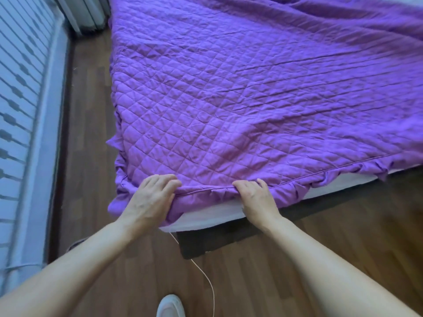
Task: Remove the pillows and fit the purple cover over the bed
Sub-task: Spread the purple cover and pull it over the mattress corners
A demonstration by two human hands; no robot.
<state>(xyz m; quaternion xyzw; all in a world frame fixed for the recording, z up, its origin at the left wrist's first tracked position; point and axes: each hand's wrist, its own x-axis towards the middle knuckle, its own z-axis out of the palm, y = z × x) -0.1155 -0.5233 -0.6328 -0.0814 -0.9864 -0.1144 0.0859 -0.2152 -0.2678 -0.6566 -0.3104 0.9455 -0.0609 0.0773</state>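
The quilted purple cover [229,99] lies spread over the bed, wrinkled toward the far right. Its piped, ruffled edge runs along the near side. My left hand [151,197] grips that edge at the near left corner. My right hand [256,200] pinches the piping a short way to the right. Below the ruffle the white mattress [206,216] shows, resting on a dark bed frame [229,234]. No pillows are in view.
Wooden floor [91,133] surrounds the bed. A pale striped curtain [20,110] hangs along the left. A thin white cord [206,277] trails across the floor from under the mattress corner. A white slipper [170,305] is at the bottom edge.
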